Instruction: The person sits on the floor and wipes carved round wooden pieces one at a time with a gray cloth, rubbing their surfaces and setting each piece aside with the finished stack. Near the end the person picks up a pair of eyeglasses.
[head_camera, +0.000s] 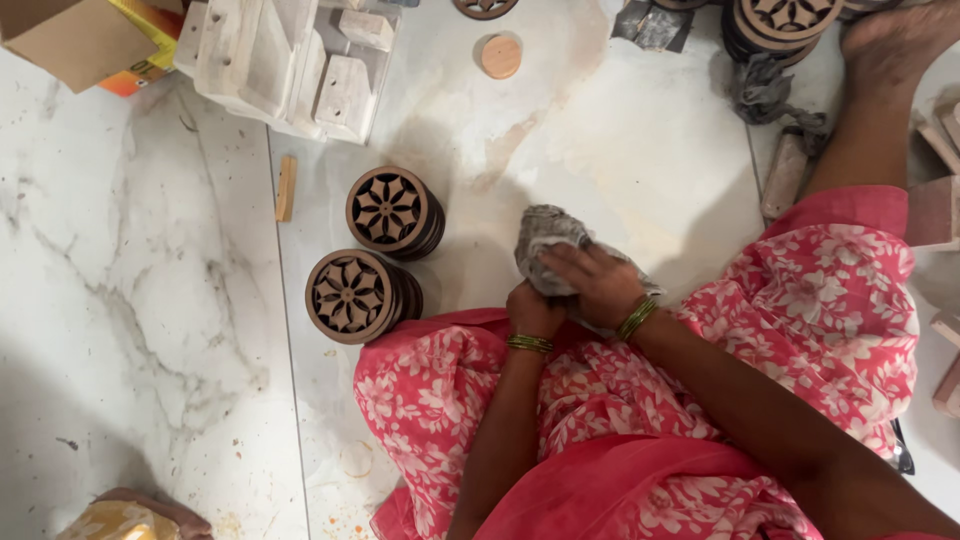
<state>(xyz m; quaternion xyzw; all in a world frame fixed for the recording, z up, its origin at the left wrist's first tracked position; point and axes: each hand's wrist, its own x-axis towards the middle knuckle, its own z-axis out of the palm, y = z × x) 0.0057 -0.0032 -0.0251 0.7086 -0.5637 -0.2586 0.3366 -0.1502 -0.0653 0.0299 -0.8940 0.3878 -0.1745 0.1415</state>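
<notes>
A brown cardboard box (70, 38) with a yellow-orange pack beneath it sits at the top left corner of the white marbled floor (130, 300). Near the knees, the right hand (598, 285) presses a crumpled grey cloth (548, 232), fingers curled over it; the left hand (533, 310) is clenched beneath, holding something hidden. Two stacks of carved round wooden coasters (372, 258) stand just left.

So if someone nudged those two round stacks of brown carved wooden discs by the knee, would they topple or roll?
The two stacks of brown fretwork wooden discs look short and broad, so they probably slide rather than tip. A hard push might shear discs off, since they seem loosely stacked. The cut-out flower pattern suggests thin, light, somewhat fragile pieces.
</notes>
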